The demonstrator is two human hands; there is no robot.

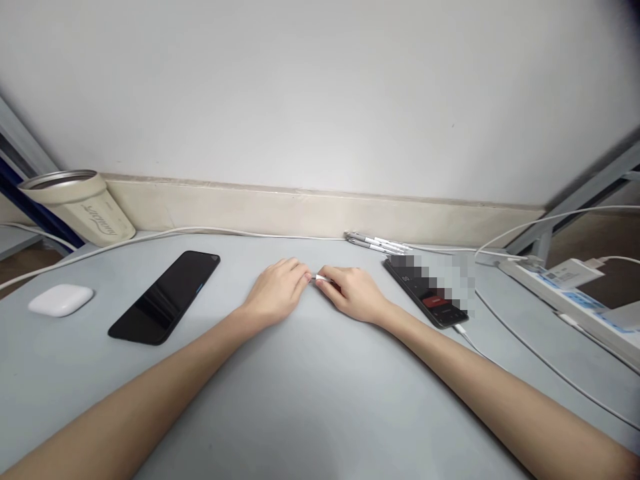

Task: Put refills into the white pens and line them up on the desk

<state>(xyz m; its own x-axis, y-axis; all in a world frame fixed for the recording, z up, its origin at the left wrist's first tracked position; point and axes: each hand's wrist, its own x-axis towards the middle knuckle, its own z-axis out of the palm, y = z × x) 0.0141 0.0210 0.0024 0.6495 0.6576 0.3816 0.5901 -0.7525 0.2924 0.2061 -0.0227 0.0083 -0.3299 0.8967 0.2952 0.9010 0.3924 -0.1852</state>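
My left hand (277, 290) and my right hand (353, 293) meet at the middle of the grey desk (310, 373). Between their fingertips is a small white-and-silver piece (320, 278), possibly a cable connector or adapter, mostly hidden by my fingers. A black smartphone (165, 298) lies face up to the left of my left hand. To the right of my right hand lies a second smartphone (427, 290), its lit screen blurred out and a white cable (463, 335) plugged into its lower end.
A white earbud case (61, 300) lies at the far left, behind it a cream tumbler (80, 207) with a metal rim. Several silver-and-white pens (377, 243) lie at the back edge. A white power strip (570, 293) sits at the right, with white cables along the desk.
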